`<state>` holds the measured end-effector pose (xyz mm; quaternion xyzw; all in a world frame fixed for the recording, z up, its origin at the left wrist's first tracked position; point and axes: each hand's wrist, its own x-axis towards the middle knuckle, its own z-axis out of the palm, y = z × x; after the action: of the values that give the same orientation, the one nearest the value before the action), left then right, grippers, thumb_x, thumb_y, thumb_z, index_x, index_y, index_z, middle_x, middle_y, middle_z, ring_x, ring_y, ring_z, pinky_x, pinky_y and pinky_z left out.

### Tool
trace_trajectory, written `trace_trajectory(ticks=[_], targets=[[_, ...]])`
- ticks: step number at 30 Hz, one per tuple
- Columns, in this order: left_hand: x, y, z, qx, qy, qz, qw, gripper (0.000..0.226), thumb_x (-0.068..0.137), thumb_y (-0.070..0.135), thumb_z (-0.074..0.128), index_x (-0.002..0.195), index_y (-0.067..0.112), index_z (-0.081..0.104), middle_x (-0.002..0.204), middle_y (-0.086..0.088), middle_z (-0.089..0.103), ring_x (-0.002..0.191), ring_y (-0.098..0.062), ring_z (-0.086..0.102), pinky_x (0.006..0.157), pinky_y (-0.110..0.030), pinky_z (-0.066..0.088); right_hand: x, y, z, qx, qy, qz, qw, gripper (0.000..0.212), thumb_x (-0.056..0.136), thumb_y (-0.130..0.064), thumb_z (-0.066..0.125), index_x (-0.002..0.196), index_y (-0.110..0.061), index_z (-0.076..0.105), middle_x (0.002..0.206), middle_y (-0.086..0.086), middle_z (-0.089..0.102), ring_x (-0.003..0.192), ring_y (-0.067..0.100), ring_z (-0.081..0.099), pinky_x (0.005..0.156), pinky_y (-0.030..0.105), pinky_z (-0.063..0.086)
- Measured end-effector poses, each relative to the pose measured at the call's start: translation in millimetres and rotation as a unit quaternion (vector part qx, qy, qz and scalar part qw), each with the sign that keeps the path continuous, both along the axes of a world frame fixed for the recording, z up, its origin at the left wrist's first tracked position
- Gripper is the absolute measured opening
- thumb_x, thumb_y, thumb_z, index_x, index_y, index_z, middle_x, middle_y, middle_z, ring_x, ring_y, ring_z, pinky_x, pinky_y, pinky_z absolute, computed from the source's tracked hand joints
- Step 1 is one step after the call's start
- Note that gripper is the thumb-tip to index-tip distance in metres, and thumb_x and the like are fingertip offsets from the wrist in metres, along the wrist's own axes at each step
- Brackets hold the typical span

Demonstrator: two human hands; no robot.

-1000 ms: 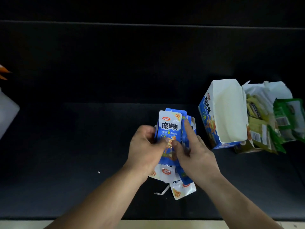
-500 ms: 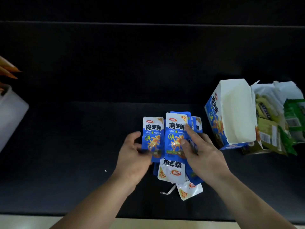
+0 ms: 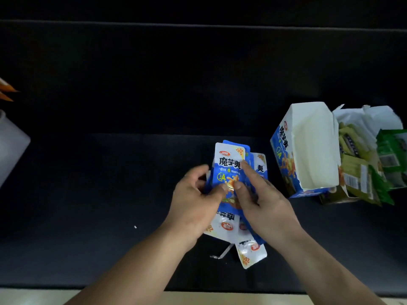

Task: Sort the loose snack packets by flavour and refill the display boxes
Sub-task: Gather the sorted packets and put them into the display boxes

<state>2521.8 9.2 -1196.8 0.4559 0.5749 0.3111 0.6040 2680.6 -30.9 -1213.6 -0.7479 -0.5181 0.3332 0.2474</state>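
A bunch of blue-and-white snack packets [image 3: 229,164] lies on the dark table in the middle of the view. My left hand [image 3: 196,203] grips the bunch from the left, thumb on the top packet. My right hand [image 3: 262,201] holds it from the right, with the forefinger laid up along the top packet's edge. More blue packets [image 3: 251,252] stick out below my hands, upside down. An open blue display box [image 3: 308,148] stands to the right; no packets show inside it. Beside it a green box [image 3: 361,172] holds green packets.
The dark table top [image 3: 110,194] runs left of my hands. A white container [image 3: 11,148] with orange tips above it sits at the left edge. A torn paper strip [image 3: 222,254] and a small white speck [image 3: 135,226] lie on the table.
Half a second ago my left hand held one blue packet apart to the left of the bunch. It has brought that packet back in, and both hands now hold the stack together.
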Motion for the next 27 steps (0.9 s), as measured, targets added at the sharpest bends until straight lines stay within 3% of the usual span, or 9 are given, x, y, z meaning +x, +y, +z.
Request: trace_trajectory(ticks=[6,10,13,14,16,19,23,25,27], targets=[[12.2,10.0,12.3,0.032,0.087,-0.136,0.986,0.040,0.101,0.036,0.062,0.134,0.055,0.052,0.112,0.024,0.073,0.101,0.004,0.070,0.093,-0.032,0.059,0.9,8.0,8.8,0.025,-0.011,0.026,0.999,0.056,0.106,-0.039,0.047,0.157,-0.049,0.027,0.129,-0.003,0.061,0.111,0.013,0.062,0.095,0.035,0.052],[6.7,12.6,22.8,0.112,0.154,-0.152,0.970,0.046,0.098,0.028,0.063,0.137,0.050,0.052,0.108,0.021,0.074,0.095,0.002,0.071,0.086,-0.032,0.061,-0.4,7.9,13.0,0.037,0.039,0.030,0.998,0.059,0.107,-0.035,0.047,0.158,-0.050,0.022,0.127,-0.005,0.064,0.099,0.006,0.063,0.087,0.031,0.055],[-0.3,13.5,28.1,0.234,0.291,-0.167,0.913,0.044,0.092,0.040,0.065,0.133,0.046,0.053,0.108,0.019,0.070,0.097,-0.002,0.067,0.079,-0.036,0.059,-5.5,6.4,23.1,0.071,0.119,0.010,0.990,0.059,0.107,-0.026,0.051,0.156,-0.049,0.028,0.130,-0.016,0.062,0.103,-0.005,0.064,0.086,0.017,0.055],[-1.9,14.0,30.3,0.240,0.297,-0.159,0.911,0.045,0.090,0.041,0.066,0.133,0.047,0.053,0.108,0.019,0.068,0.097,-0.002,0.066,0.079,-0.036,0.059,-7.0,5.3,26.8,0.081,0.160,0.005,0.984,0.059,0.107,-0.019,0.051,0.154,-0.048,0.032,0.127,-0.018,0.063,0.099,-0.008,0.065,0.081,0.012,0.054],[-2.1,13.9,35.6,0.220,0.255,-0.134,0.932,0.048,0.089,0.037,0.070,0.132,0.052,0.054,0.108,0.018,0.066,0.099,0.000,0.064,0.084,-0.035,0.058,-8.7,3.4,34.2,0.105,0.210,-0.005,0.972,0.059,0.106,-0.008,0.052,0.149,-0.046,0.038,0.129,-0.017,0.061,0.099,-0.011,0.065,0.079,0.008,0.052],[5.5,14.1,49.0,0.218,0.198,-0.114,0.949,0.054,0.089,0.033,0.074,0.133,0.058,0.054,0.111,0.018,0.063,0.102,0.001,0.066,0.087,-0.035,0.059,-9.7,4.3,43.8,0.161,0.203,-0.024,0.966,0.064,0.101,0.001,0.056,0.146,-0.044,0.041,0.142,-0.012,0.050,0.103,-0.001,0.066,0.085,0.013,0.054],[19.9,17.8,72.6,0.173,0.139,-0.142,0.965,0.062,0.096,0.028,0.066,0.134,0.072,0.044,0.120,0.022,0.060,0.105,0.000,0.068,0.088,-0.037,0.061,0.2,5.9,55.0,0.204,0.205,-0.078,0.954,0.065,0.096,0.001,0.065,0.149,-0.035,0.048,0.145,-0.017,0.047,0.112,0.004,0.066,0.088,0.021,0.058],[26.6,17.4,84.3,0.158,0.112,-0.163,0.967,0.063,0.099,0.026,0.063,0.134,0.074,0.042,0.123,0.023,0.061,0.105,-0.002,0.070,0.087,-0.037,0.062,9.1,3.0,63.3,0.221,0.210,-0.098,0.947,0.065,0.094,-0.001,0.069,0.145,-0.037,0.052,0.140,-0.021,0.050,0.105,0.010,0.070,0.083,0.026,0.061],[35.9,15.4,94.1,0.153,0.066,-0.176,0.970,0.061,0.100,0.023,0.065,0.135,0.070,0.045,0.120,0.023,0.068,0.103,-0.002,0.072,0.087,-0.035,0.062,20.5,-2.8,72.2,0.238,0.206,-0.114,0.942,0.061,0.093,-0.002,0.071,0.143,-0.034,0.056,0.136,-0.019,0.053,0.092,0.010,0.072,0.073,0.017,0.058]])
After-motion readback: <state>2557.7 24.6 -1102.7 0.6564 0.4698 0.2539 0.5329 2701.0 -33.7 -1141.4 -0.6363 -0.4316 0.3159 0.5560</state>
